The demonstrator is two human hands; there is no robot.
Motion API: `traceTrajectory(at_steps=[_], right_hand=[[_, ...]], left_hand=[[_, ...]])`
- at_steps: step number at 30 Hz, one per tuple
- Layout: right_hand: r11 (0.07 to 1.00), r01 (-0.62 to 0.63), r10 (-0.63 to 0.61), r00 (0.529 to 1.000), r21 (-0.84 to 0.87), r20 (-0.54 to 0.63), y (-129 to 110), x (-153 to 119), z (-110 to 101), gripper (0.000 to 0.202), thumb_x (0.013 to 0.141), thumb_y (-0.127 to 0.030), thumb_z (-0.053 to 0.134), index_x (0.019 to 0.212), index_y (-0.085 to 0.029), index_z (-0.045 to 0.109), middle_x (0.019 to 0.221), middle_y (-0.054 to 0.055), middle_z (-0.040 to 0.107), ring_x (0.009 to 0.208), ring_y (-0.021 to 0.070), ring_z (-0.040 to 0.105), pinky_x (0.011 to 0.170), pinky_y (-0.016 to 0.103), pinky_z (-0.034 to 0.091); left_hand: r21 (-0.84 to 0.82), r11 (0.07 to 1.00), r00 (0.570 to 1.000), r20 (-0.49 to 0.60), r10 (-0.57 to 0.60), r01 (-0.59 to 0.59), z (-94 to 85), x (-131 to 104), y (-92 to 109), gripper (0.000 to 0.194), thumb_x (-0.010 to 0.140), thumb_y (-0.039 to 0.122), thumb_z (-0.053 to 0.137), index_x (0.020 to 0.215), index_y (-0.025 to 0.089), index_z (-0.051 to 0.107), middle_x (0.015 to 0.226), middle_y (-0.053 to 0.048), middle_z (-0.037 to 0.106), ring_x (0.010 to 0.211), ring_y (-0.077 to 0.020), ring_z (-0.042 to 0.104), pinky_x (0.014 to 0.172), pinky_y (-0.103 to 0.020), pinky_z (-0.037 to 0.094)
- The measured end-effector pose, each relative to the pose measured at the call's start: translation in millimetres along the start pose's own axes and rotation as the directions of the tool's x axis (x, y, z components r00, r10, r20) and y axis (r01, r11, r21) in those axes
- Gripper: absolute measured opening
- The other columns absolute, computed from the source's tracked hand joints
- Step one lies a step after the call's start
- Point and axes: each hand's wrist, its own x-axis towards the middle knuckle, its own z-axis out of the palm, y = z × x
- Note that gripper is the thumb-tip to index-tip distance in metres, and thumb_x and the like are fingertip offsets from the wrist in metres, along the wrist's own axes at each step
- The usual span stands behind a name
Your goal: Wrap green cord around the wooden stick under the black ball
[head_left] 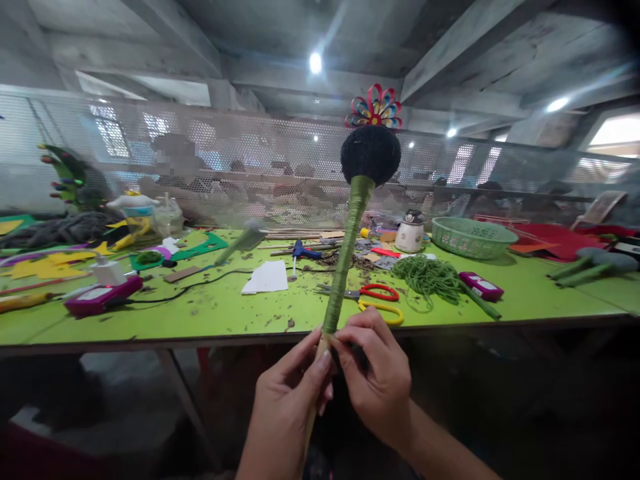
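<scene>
The left hand (283, 397) is gripping a stick (346, 260) by its bare lower part; the right hand (377, 373) is pinching the bottom of its green wrapping (341, 290). The stick is slanting upward, bearing a black bulb (371, 155). Beyond, scissors (356, 295), green cord (425, 277) and a basket (473, 245) are lying on a table (200, 320).

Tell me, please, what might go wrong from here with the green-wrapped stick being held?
The green wrapping ends just where the fingertips of the right hand sit, so it might loosen if they slip. The dark bulbous head is well above the left hand on the stick, so it could tilt. The scissors lie near the front edge of the table, just beyond the right hand, and might get knocked.
</scene>
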Motion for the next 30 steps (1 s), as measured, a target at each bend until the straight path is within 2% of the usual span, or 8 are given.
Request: traceTrajectory(at_steps=[3, 8, 12, 15, 22, 30], right_hand=[[1.000, -0.001, 0.001, 1.000, 0.002, 0.016, 1, -1, -2, 0.016, 0.082, -0.005, 0.051, 0.086, -0.017, 0.060, 0.083, 0.006, 0.052, 0.078, 0.0184, 0.053, 0.073, 0.034, 0.047], [0.999, -0.011, 0.011, 1.000, 0.035, -0.001, 1, -2, -3, 0.014, 0.082, -0.004, 0.051, 0.080, -0.017, 0.058, 0.081, 0.005, 0.051, 0.077, 0.0180, 0.052, 0.072, 0.033, 0.046], [0.996, -0.021, 0.018, 0.999, 0.083, 0.040, -2, -2, -1, 0.016, 0.082, -0.003, 0.049, 0.078, -0.017, 0.056, 0.080, 0.005, 0.051, 0.076, 0.0177, 0.052, 0.067, 0.031, 0.045], [0.996, -0.018, 0.013, 0.999, 0.088, 0.052, -3, -2, -1, 0.016, 0.082, -0.003, 0.048, 0.078, -0.017, 0.056, 0.079, 0.005, 0.051, 0.075, 0.0181, 0.052, 0.066, 0.031, 0.045], [0.999, -0.035, 0.036, 0.999, 0.032, -0.031, 2, -4, -4, 0.014, 0.082, -0.005, 0.050, 0.077, -0.017, 0.054, 0.077, 0.004, 0.049, 0.075, 0.0178, 0.051, 0.068, 0.031, 0.044], [0.997, -0.074, 0.074, 0.995, 0.011, -0.061, 12, -12, -1, 0.013, 0.082, -0.007, 0.050, 0.076, -0.018, 0.053, 0.078, 0.004, 0.049, 0.077, 0.0181, 0.052, 0.069, 0.031, 0.044]], left_hand=[[0.032, 0.999, 1.000, -0.017, 0.019, -0.018, -1.1, 3, -5, 0.040, 0.067, 0.027, 0.076, 0.106, 0.020, 0.070, 0.058, 0.002, 0.059, 0.051, -0.0078, 0.050, 0.047, -0.016, 0.040], [0.046, 0.995, 0.996, -0.003, 0.084, -0.084, -7.8, 7, -16, 0.043, 0.066, 0.027, 0.076, 0.108, 0.021, 0.069, 0.068, -0.001, 0.065, 0.051, -0.0072, 0.050, 0.044, -0.015, 0.038], [0.023, 0.994, 0.994, -0.002, 0.107, -0.106, -9.8, 8, -18, 0.041, 0.065, 0.028, 0.077, 0.105, 0.022, 0.070, 0.069, -0.001, 0.066, 0.046, -0.0054, 0.049, 0.041, -0.014, 0.036], [0.022, 0.995, 0.996, 0.006, 0.093, -0.093, -9.1, 7, -17, 0.041, 0.063, 0.029, 0.078, 0.103, 0.021, 0.071, 0.067, -0.002, 0.066, 0.046, -0.0063, 0.050, 0.040, -0.015, 0.037], [0.075, 0.995, 0.997, 0.040, 0.060, -0.063, -7.6, 3, -15, 0.044, 0.067, 0.030, 0.075, 0.109, 0.020, 0.068, 0.067, -0.003, 0.065, 0.048, -0.0068, 0.049, 0.042, -0.016, 0.036], [0.058, 0.998, 0.998, 0.059, -0.016, 0.012, -4.7, 7, -17, 0.048, 0.066, 0.032, 0.075, 0.111, 0.018, 0.066, 0.061, -0.001, 0.060, 0.044, -0.0052, 0.044, 0.039, -0.015, 0.031]])
